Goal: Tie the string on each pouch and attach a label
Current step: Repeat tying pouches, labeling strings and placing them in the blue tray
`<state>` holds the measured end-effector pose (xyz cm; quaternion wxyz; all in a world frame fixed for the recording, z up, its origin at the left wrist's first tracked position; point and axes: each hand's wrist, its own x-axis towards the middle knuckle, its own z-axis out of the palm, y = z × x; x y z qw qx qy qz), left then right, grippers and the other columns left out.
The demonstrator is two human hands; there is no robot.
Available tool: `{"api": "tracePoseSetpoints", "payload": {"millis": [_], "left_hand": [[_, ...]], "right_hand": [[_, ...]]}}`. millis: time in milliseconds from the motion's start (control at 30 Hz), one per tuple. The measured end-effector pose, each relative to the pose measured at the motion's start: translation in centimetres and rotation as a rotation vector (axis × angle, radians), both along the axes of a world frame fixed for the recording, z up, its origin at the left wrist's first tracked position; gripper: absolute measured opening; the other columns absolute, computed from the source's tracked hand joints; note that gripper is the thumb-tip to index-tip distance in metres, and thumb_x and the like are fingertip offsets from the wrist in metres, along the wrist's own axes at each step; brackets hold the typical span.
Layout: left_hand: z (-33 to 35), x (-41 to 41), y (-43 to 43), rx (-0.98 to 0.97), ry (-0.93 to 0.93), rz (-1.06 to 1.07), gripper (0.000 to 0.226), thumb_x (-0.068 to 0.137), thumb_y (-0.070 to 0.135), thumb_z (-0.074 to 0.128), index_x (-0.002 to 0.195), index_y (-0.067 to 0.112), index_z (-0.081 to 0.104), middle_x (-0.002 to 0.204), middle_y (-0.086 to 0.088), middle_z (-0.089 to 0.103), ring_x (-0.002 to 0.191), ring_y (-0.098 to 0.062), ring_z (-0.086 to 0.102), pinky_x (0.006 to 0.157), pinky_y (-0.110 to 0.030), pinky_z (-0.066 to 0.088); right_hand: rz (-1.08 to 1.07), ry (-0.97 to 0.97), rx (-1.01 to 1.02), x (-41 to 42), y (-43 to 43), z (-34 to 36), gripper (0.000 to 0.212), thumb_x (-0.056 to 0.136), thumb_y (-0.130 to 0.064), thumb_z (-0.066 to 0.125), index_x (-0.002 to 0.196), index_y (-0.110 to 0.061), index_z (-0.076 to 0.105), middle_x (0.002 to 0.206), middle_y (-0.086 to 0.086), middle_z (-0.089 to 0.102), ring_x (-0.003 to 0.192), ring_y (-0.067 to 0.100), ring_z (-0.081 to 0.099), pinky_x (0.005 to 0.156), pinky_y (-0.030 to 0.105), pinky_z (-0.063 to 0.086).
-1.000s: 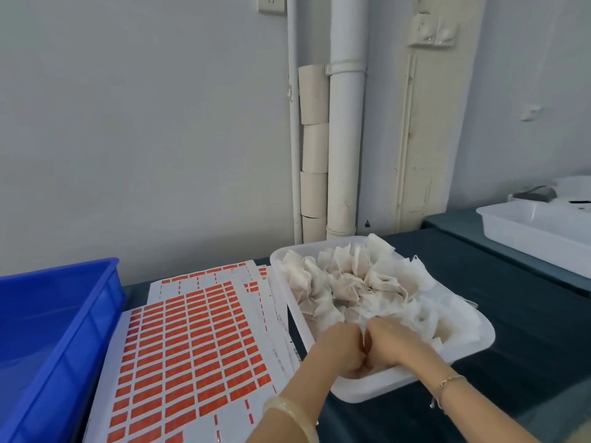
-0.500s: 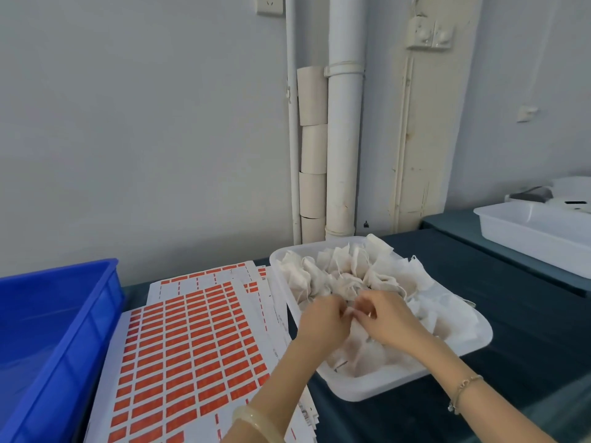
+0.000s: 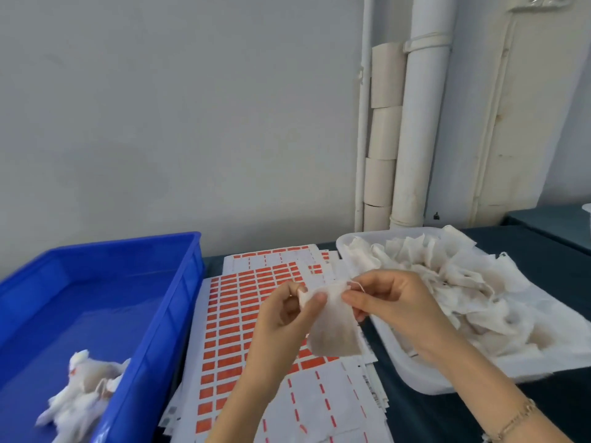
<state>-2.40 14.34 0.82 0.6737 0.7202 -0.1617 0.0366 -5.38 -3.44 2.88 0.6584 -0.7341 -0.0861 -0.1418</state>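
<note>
A small off-white fabric pouch [image 3: 334, 327] hangs in the air above the sheets of orange labels [image 3: 243, 318]. My left hand [image 3: 286, 318] pinches its top left corner. My right hand [image 3: 390, 302] pinches the top right corner, where a thin string [image 3: 358, 285] sticks up. More pouches fill the white tray [image 3: 412, 372] to the right. A few pouches [image 3: 81, 390] lie in the blue bin [image 3: 166, 314] on the left; one shows an orange mark.
The stacked label sheets spread between the blue bin and the white tray on a dark green table [image 3: 543, 407]. White pipes [image 3: 419, 123] run up the wall behind. A second table [image 3: 553, 222] stands at the far right.
Both hands have lifted one pouch out of the white tray and carried it left, over the label sheets. The view has swung left and down, so the blue bin's inside shows.
</note>
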Motion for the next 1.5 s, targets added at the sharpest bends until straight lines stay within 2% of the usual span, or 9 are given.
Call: {"api": "tracePoseSetpoints", "payload": {"millis": [167,333,467,700,800,967,1100,1300,1500], "left_hand": [[-2.4,-1.2,3.2,-0.002,0.047,0.159,0.040,0.062,0.053,0.068,0.093,0.029,0.067,0.086,0.017,0.069,0.084,-0.002,0.066,0.063,-0.014,0.053],[-4.2,-1.2,5.6,0.040,0.050,0.315,0.017,0.076,0.037,0.072,0.089,0.027,0.070,0.082,0.016,0.069,0.081,-0.004,0.065,0.058,-0.011,0.051],[-4.9,-1.2,6.3,0.037,0.076,0.401,0.013,0.079,0.034,0.072,0.086,0.025,0.064,0.081,0.015,0.067,0.080,-0.013,0.065,0.056,-0.011,0.048],[-5.3,-2.0,5.2,-0.059,0.251,0.253,0.016,0.084,0.044,0.062,0.095,0.032,0.061,0.086,0.024,0.061,0.086,-0.010,0.061,0.052,-0.010,0.048],[-5.2,-2.2,4.5,-0.102,0.244,0.211,0.030,0.070,0.055,0.061,0.089,0.032,0.066,0.085,0.026,0.064,0.082,-0.001,0.062,0.065,-0.017,0.048],[-5.0,-2.2,4.3,-0.139,0.270,0.200,0.015,0.082,0.038,0.065,0.080,0.023,0.068,0.079,0.016,0.067,0.083,-0.010,0.060,0.068,-0.019,0.040],[-4.8,-2.3,4.3,-0.126,0.251,0.129,0.020,0.088,0.032,0.065,0.069,0.034,0.070,0.076,0.014,0.067,0.079,-0.007,0.060,0.067,-0.018,0.042],[-4.2,-2.5,4.6,-0.149,0.200,0.004,0.017,0.076,0.039,0.057,0.070,0.029,0.070,0.088,0.005,0.072,0.088,-0.007,0.066,0.088,-0.035,0.043],[-4.1,-2.8,4.6,-0.163,0.187,-0.047,0.015,0.074,0.040,0.061,0.072,0.028,0.069,0.091,0.003,0.073,0.090,-0.011,0.068,0.092,-0.039,0.045]], "right_hand": [[0.020,0.140,-0.010,1.0,5.3,-3.4,0.022,0.073,-0.029,0.074,0.094,-0.023,0.072,0.089,-0.006,0.075,0.082,0.014,0.072,0.072,0.031,0.060],[0.056,0.117,0.011,1.4,8.0,-4.8,0.023,0.079,-0.019,0.074,0.099,-0.030,0.070,0.095,-0.019,0.072,0.092,0.004,0.068,0.068,0.019,0.056],[0.025,0.084,0.016,1.6,8.5,-4.9,0.012,0.078,-0.023,0.072,0.089,-0.029,0.072,0.089,-0.017,0.073,0.082,0.009,0.071,0.065,0.015,0.054],[-0.023,0.013,-0.164,1.7,9.0,-5.3,0.013,0.081,-0.022,0.072,0.086,-0.034,0.069,0.084,-0.019,0.072,0.082,0.004,0.069,0.067,0.013,0.054],[-0.051,-0.045,-0.297,1.4,9.2,-5.6,0.016,0.083,-0.022,0.070,0.087,-0.037,0.067,0.092,-0.018,0.069,0.091,0.000,0.064,0.076,0.011,0.052],[-0.077,-0.135,-0.431,1.3,8.9,-5.6,0.012,0.087,-0.022,0.066,0.095,-0.030,0.068,0.100,-0.019,0.066,0.091,-0.002,0.062,0.081,0.006,0.047],[-0.135,-0.223,-0.626,1.3,8.5,-5.6,0.021,0.088,-0.032,0.059,0.106,-0.022,0.066,0.109,-0.012,0.065,0.095,0.001,0.061,0.087,0.004,0.043],[-0.232,-0.316,-0.558,1.2,8.6,-4.5,0.029,0.085,-0.036,0.053,0.101,-0.017,0.068,0.098,-0.005,0.072,0.084,0.007,0.066,0.077,0.016,0.054],[-0.341,-0.353,-0.563,2.2,7.9,-3.4,0.020,0.088,-0.026,0.060,0.100,-0.013,0.068,0.098,-0.002,0.072,0.085,0.008,0.067,0.074,0.017,0.054]]}}
